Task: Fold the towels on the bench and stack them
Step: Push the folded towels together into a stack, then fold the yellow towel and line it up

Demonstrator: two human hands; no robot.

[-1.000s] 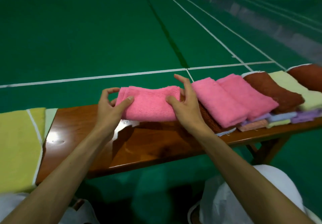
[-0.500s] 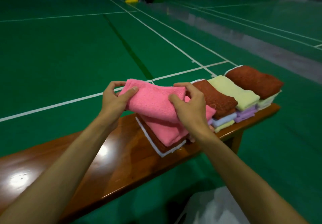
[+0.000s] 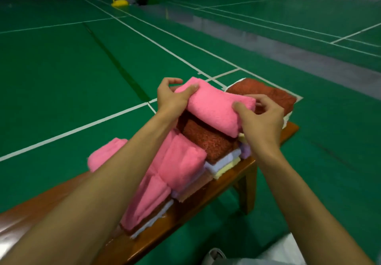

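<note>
1. Head view: the folded pink towel (image 3: 216, 108) is gripped at both ends, by the left hand (image 3: 171, 98) at 9 o'clock and the right hand (image 3: 261, 118) at 3 o'clock, thumbs on top.
2. It is held over a brown towel (image 3: 206, 139) on the desk (image 3: 185, 219); contact cannot be told.
3. Pink folded towels (image 3: 181, 161) are noted at 7 o'clock.

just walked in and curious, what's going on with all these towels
A person is stacking folded towels on a bench. The left hand and right hand grip a folded pink towel by its two ends, holding it over a brown towel in the pile. More pink towels lie nearer on the bench.
</note>
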